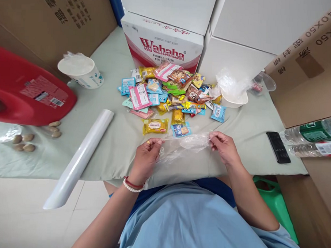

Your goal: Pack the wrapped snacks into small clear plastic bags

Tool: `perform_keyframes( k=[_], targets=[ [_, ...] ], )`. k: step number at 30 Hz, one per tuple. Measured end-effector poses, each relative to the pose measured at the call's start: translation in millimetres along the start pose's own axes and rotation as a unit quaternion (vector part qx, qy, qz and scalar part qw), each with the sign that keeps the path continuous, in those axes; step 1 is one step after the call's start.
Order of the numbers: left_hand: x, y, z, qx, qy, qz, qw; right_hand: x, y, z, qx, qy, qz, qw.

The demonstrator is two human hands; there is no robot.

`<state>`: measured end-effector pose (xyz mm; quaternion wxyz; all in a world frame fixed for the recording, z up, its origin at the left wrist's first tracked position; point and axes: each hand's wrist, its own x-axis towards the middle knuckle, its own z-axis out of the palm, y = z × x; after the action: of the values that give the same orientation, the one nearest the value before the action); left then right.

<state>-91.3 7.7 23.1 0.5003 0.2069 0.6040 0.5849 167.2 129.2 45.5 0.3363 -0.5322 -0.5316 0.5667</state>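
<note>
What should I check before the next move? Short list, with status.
1. Left hand has a grip on the clear plastic: ok, pinched between thumb and fingers.
2. Right hand has a grip too: ok, pinching the plastic at its other end.
3. Opening in the plastic found: cannot tell, too transparent and creased.
4. Snack packets near at hand: ok, heaped just beyond the hands.
5. White roll fully on the table: not ok, its near end sticks out past the edge.
6. Phone apart from the hands: ok, lying off to the right.
</note>
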Motion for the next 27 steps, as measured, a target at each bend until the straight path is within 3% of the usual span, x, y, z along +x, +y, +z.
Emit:
perform_keyframes(
  k=[8,14,17,21,24,27],
  targets=[
    [-10.9,-6.7,-6.3,-0.049,0.038,-0.034,0.997,-10.3,14.3,-4.0,0.012,0.009,0.020,1.000],
    [-17.7,-10.6,-4.6,-0.006,0.036,-0.018,0.999,-14.1,10.4,-7.9,0.045,0.052,0.018,0.997],
    [-21.8,-13.0,-1.9,0.084,0.018,0.013,0.996,-16.3,6.9,2.2,0.034,0.003,0.060,0.998],
    [-27.8,-4.7,-3.4,0.237,-0.091,0.018,0.967,-16.7,13.9,26.4,0.012,-0.084,0.113,0.990],
    [-28.5,13.1,-6.1,0.246,-0.145,-0.028,0.958,-16.0,22.5,38.5,-0.004,-0.107,0.054,0.993],
    [-21.6,31.1,-3.7,0.262,-0.097,-0.029,0.960,-17.7,22.8,39.9,-0.046,-0.144,-0.033,0.988]
  ],
)
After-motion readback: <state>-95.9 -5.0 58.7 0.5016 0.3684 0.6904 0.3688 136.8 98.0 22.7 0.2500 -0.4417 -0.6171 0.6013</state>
